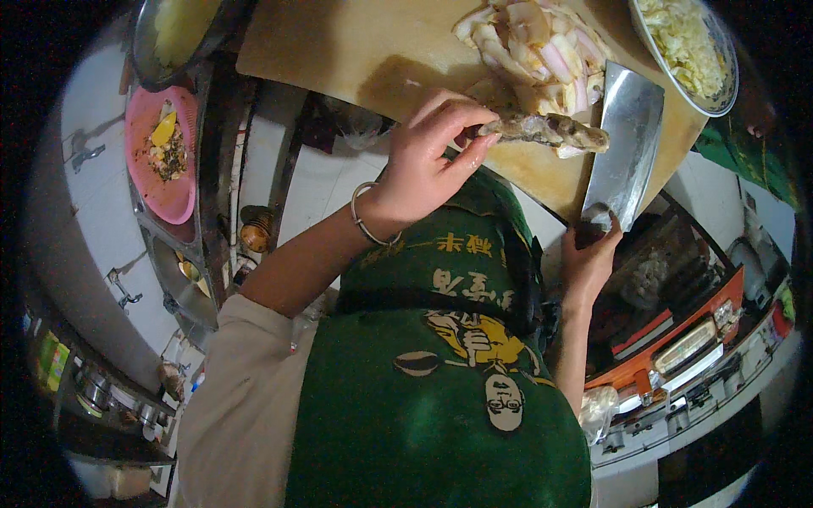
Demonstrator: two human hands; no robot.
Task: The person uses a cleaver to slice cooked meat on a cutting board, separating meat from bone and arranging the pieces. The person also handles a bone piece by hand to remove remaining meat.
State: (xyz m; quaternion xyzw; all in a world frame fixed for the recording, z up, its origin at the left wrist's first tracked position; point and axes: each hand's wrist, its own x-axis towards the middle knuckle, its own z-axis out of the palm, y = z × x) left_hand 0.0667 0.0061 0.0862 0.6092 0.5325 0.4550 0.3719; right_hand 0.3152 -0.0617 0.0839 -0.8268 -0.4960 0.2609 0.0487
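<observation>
My left hand [438,152], with a bangle at the wrist, pinches one end of a knobbly brownish root piece [552,130] between thumb and fingers, above the cutting board's near edge. In my right hand [591,254] is the handle end of a cleaver [625,140]; its broad steel blade lies over the right part of the cutting board [317,44]. The root's far end reaches close to the blade; whether they touch I cannot tell. Beyond the root, a heap of pale, pinkish cut pieces [540,44] rests on the board.
A bowl of shredded pale green vegetable [686,51] stands at the upper right. On the left are a metal basin [171,38] and a pink plastic basket [178,197] holding scraps. An orange shelf [730,298] with kitchen items is at the lower right.
</observation>
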